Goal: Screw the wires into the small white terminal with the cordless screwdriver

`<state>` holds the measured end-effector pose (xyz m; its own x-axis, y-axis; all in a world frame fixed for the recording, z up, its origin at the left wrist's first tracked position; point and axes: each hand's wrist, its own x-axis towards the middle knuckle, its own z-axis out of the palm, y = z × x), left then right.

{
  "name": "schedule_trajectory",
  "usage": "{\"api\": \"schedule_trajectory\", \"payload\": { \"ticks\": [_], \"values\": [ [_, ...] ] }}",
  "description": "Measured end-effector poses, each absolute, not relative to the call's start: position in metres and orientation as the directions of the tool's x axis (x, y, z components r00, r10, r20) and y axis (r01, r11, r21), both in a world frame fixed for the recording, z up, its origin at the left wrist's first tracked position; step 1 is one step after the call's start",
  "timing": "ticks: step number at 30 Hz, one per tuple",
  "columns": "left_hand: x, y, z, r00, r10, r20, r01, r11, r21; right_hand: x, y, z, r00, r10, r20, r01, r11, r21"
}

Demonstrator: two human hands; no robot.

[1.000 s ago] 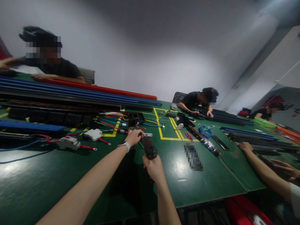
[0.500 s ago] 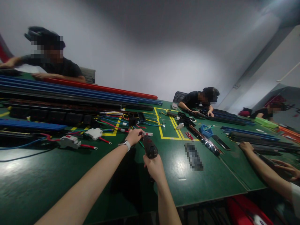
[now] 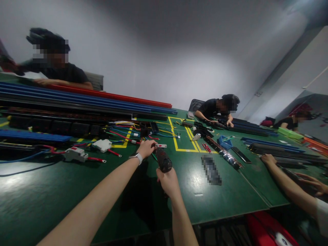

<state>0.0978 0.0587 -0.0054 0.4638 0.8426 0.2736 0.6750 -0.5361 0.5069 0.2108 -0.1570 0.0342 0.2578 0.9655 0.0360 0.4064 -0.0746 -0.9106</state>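
My right hand (image 3: 168, 182) grips a dark cordless drill (image 3: 163, 161), its front end pointing away from me. The drill's tip meets a white circuit breaker (image 3: 162, 146) with a red mark, most of which is hidden by the drill and my fingers. Closed on that breaker is my left hand (image 3: 146, 149), with a watch on the wrist. To the left lie a grey-white circuit breaker (image 3: 77, 154) and a white breaker (image 3: 101, 145), both with red wires attached. A green wire (image 3: 154, 157) shows beneath my left hand.
Wires and black parts (image 3: 74, 128) stretch along the left of the green table (image 3: 184, 191). Long blue and orange rails (image 3: 110, 96) lie behind. Red-handled pliers (image 3: 206, 148), a blue bin (image 3: 225, 141) and a pixelated dark object (image 3: 211, 170) sit to the right. A co-worker's arm (image 3: 289, 182) reaches in nearby.
My hands, the drill and the breaker keep nearly the same position. The co-worker at the far left has lifted a hand off the table.
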Motion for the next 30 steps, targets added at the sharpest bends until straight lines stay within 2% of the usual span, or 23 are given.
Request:
{"api": "schedule_trajectory", "payload": {
  "ticks": [30],
  "values": [
    [0.0981,0.062,-0.0082,0.457,0.844,0.28,0.68,-0.535,0.502,0.2138,-0.1545,0.0242,0.269,0.961,0.06,0.414,-0.059,-0.908]
  ]
}}
